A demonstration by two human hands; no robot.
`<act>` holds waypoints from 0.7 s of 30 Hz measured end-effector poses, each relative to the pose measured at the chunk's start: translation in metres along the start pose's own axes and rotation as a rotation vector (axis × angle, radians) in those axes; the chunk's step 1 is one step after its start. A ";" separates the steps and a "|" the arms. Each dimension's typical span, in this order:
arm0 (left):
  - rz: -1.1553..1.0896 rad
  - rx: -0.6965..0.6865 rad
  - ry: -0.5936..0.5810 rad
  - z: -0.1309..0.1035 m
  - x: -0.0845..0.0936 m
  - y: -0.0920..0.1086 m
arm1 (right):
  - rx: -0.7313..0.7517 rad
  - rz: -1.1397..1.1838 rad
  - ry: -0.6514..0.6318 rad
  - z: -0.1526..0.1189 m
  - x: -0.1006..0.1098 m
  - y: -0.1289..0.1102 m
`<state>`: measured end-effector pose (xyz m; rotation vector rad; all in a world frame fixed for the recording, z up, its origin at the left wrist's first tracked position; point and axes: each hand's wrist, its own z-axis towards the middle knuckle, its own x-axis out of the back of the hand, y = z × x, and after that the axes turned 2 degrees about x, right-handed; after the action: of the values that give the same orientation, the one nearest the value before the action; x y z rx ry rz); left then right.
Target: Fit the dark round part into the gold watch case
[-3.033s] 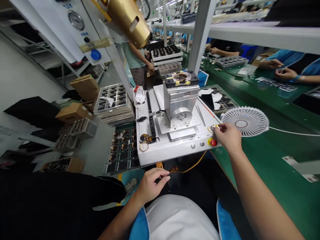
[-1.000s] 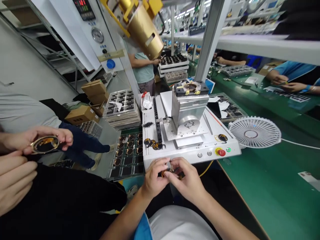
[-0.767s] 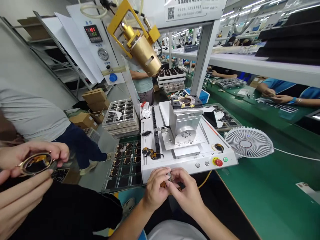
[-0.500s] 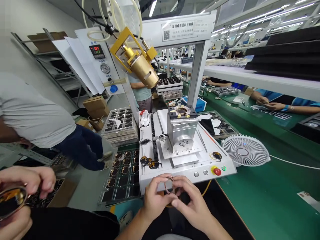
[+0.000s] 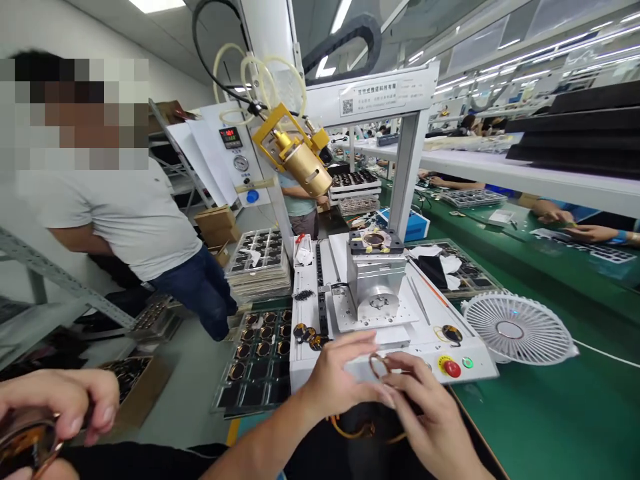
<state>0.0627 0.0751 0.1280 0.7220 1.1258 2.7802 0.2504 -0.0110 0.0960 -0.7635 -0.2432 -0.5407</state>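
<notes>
A thin copper-coloured ring (image 5: 371, 364) is pinched upright in the fingers of my right hand (image 5: 425, 393), in front of the white machine. My left hand (image 5: 337, 373) is just left of the ring. Its fingers and thumb are apart, and the thumb tip is close to my right fingers. Below my hands, orange-gold curved pieces (image 5: 350, 432) show against dark cloth; their kind is unclear. Beyond them, a metal fixture block (image 5: 376, 283) on the machine bed carries a round ring-shaped part (image 5: 374, 239) on top.
At the lower left, another person's hand (image 5: 60, 400) holds a dark round piece with a copper rim. A gold cylinder head (image 5: 307, 167) hangs above the bed. The red stop button (image 5: 452, 369), white fan (image 5: 517, 328) and tray of round parts (image 5: 250, 387) are nearby.
The view has shifted, so the machine appears lower and further right. My left hand has opened away from the ring, which stays in my right fingers. The standing person's upper body now shows.
</notes>
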 end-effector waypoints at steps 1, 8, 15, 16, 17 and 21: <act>0.097 -0.102 0.005 0.022 0.006 0.003 | -0.027 -0.005 0.033 0.000 0.006 0.005; 0.519 0.075 -0.174 0.199 0.049 0.025 | -0.150 0.018 0.054 0.000 0.037 0.028; 0.502 0.280 -0.569 0.273 0.055 0.043 | -0.096 -0.091 0.187 0.052 0.078 0.031; 0.492 0.295 -0.591 0.278 0.055 0.042 | -0.066 -0.118 0.211 0.067 0.082 0.032; 0.467 0.300 -0.609 0.282 0.055 0.040 | -0.035 -0.143 0.233 0.084 0.085 0.033; 0.247 0.211 -0.409 0.276 0.065 0.031 | 0.134 -0.181 0.223 0.157 0.080 0.038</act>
<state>0.1310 0.2442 0.3471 1.4633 1.3230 2.5307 0.3353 0.0934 0.2159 -0.5489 -0.1396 -0.7674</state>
